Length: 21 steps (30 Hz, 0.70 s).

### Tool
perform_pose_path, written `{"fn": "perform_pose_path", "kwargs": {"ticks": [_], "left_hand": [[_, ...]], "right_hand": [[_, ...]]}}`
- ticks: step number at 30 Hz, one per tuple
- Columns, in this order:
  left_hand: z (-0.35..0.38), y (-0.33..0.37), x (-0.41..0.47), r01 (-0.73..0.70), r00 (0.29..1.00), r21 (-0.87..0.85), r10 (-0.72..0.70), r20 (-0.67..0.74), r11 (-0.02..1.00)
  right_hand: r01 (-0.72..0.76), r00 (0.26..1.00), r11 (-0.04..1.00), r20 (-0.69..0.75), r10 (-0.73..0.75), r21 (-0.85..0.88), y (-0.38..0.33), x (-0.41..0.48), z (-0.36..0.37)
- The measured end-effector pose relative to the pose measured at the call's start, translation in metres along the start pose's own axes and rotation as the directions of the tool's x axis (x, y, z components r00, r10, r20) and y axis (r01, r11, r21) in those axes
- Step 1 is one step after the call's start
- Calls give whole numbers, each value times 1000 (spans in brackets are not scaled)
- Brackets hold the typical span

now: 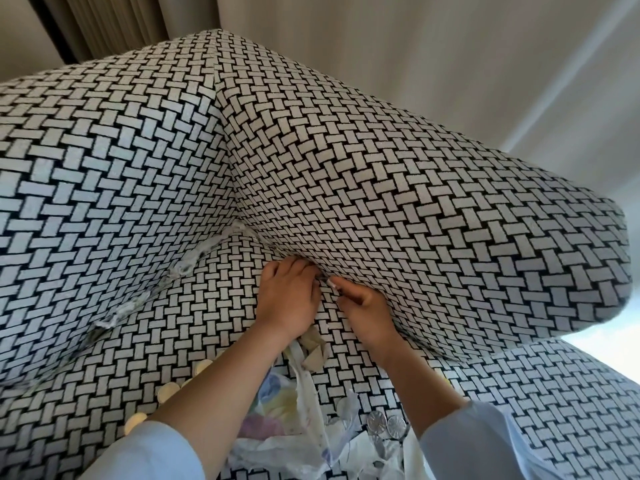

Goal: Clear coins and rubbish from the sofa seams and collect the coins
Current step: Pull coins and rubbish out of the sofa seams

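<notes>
My left hand (287, 296) lies on the black-and-white woven sofa seat (207, 327), its fingers pushed into the seam under the right armrest (433, 220), fingertips hidden. Just to its right, my right hand (365, 306) pinches a small white paper scrap (331, 282) at the same seam. More white scraps (199, 256) stick out of the back seam, further left. Pale gold coins (168, 389) lie on the seat by my left forearm. Two silver coins (386, 424) lie by my right wrist.
A heap of crumpled paper and a printed plastic wrapper (287, 414) lies on the seat between my forearms. The sofa backrest (104, 168) rises on the left. A curtain (114, 22) and a pale wall stand behind the sofa.
</notes>
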State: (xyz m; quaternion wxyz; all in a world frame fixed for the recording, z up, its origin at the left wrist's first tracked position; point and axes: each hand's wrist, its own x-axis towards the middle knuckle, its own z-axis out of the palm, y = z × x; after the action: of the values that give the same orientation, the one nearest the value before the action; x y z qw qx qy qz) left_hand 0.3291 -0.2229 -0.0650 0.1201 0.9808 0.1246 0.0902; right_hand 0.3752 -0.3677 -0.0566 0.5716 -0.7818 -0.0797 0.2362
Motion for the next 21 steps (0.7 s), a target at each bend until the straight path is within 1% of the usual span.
{"fn": "perform_pose_path", "kwargs": {"ticks": [3,7,10,12,16,21], "left_hand": [[-2,-1,1,-4,1000,-17,4,19,1000],[-3,-2,0,0,1000,-93,0,3,996],[-3,-4,-1,-8,999,-221,-1,-38,975],[-4,-4,-2,-18,998,-285,0,-63,958],[-4,-4,-3,-31,995,-325,-1,-96,945],[-4,-5,-4,-45,995,-343,12,-99,938]], "right_hand": [[18,1000,999,-22,-16,51,-1,-4,2],[10,999,998,-34,-8,54,-3,-5,3],[25,999,992,-27,-21,127,-4,-5,4],[24,999,989,-34,-19,143,-3,-4,4],[32,999,985,-28,-28,167,-1,-2,4],[77,997,980,-33,-73,184,-2,-3,5]]}}
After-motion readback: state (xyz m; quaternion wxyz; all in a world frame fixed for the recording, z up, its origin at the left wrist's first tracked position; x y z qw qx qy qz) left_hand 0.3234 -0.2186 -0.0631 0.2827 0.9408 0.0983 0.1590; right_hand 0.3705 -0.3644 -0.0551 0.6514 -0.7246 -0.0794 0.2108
